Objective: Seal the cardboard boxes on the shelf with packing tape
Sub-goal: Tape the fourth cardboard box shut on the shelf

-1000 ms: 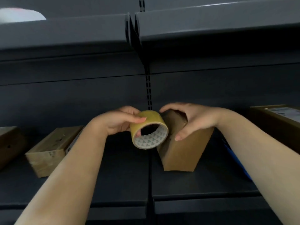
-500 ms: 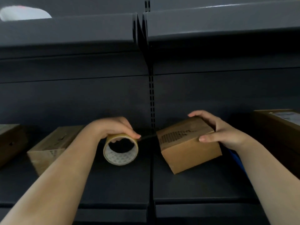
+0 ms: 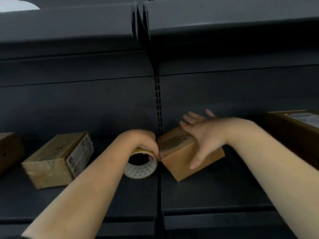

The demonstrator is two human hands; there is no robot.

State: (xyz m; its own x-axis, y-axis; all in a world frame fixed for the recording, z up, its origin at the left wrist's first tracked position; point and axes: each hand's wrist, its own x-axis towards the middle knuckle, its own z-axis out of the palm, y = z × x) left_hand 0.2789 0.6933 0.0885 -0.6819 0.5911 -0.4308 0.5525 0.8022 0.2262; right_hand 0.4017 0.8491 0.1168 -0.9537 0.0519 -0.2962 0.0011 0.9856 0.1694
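Note:
A small brown cardboard box [image 3: 179, 157] with dark print on its top lies on the dark shelf [image 3: 207, 190], turned at an angle. My right hand [image 3: 202, 137] rests flat across its top, fingers spread, thumb down its front face. My left hand [image 3: 139, 144] grips a roll of yellowish packing tape [image 3: 140, 167] from above, pressed against the box's left corner. The roll's white patterned core faces me.
Another closed cardboard box [image 3: 57, 159] with a printed label lies to the left, and part of a third [image 3: 8, 150] at the left edge. A larger dark box [image 3: 296, 133] stands at the right. An upper shelf [image 3: 155, 19] overhangs.
My left hand has brought the tape roll right, up to the box's corner. My right hand shifted from gripping the box's right side to lying flat over its top.

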